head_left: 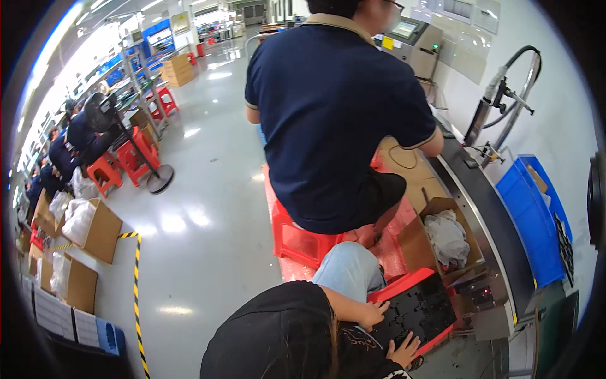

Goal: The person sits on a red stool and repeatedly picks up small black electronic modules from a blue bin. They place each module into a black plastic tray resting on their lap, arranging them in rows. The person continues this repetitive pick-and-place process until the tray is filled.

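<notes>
Black panel (424, 308) of dark pieces lies on red base (435, 341). Left hand (375, 314) flat at panel's left edge, fingers spread; right hand (404, 351) palm-down at its lower edge, fingers fanned. Neither grasps. Beyond panel: cardboard box (416, 249) holding white plastic (447, 237). Right of panel: blue bin (522, 211), brown and white contents.

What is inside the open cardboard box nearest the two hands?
Crumpled whitish plastic, probably a bag, lies inside the cardboard box. It hides the bottom, so anything underneath cannot be seen.
</notes>
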